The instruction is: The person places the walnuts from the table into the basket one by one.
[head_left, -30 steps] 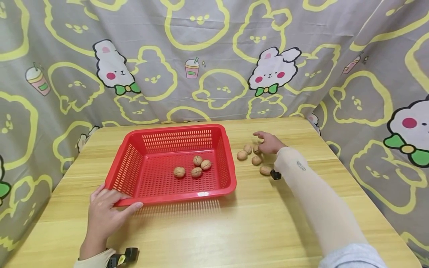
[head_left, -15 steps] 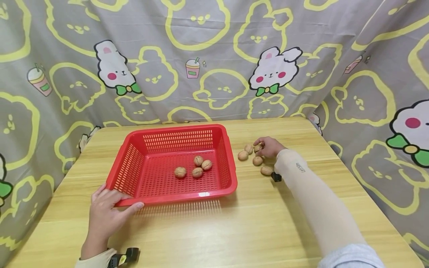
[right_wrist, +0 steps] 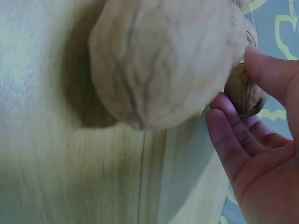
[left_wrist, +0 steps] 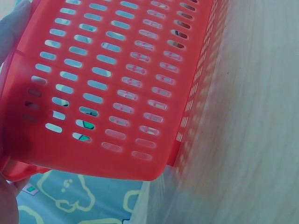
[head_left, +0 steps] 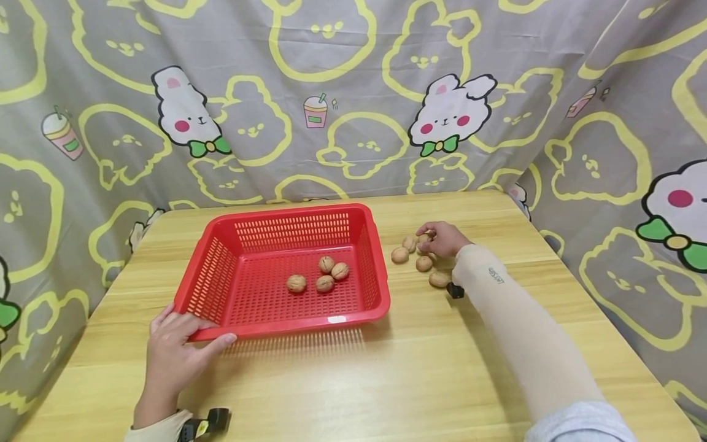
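Observation:
My left hand (head_left: 173, 353) grips the near left corner of a red plastic basket (head_left: 293, 329), thumb along its front rim. In the left wrist view, the slotted basket wall (left_wrist: 100, 84) hides most of that hand. At the right of the table, my right hand (head_left: 446, 239) pinches a walnut (right_wrist: 245, 91) between thumb and fingers. Whether that walnut is off the table, I cannot tell. Around this hand lie several loose walnuts (head_left: 400, 255), and one walnut (right_wrist: 163, 60) looms large before the right wrist camera. Inside the basket, several walnuts (head_left: 296, 283) rest on the mesh floor.
A wooden table (head_left: 342, 387) carries everything. Grey patterned curtain (head_left: 353, 153) hangs behind it and along both sides. The basket's right wall stands between its walnuts and the loose ones.
My right hand's extended fingers have come down and closed on a walnut at the back of the loose group. The left hand and basket have stayed in place.

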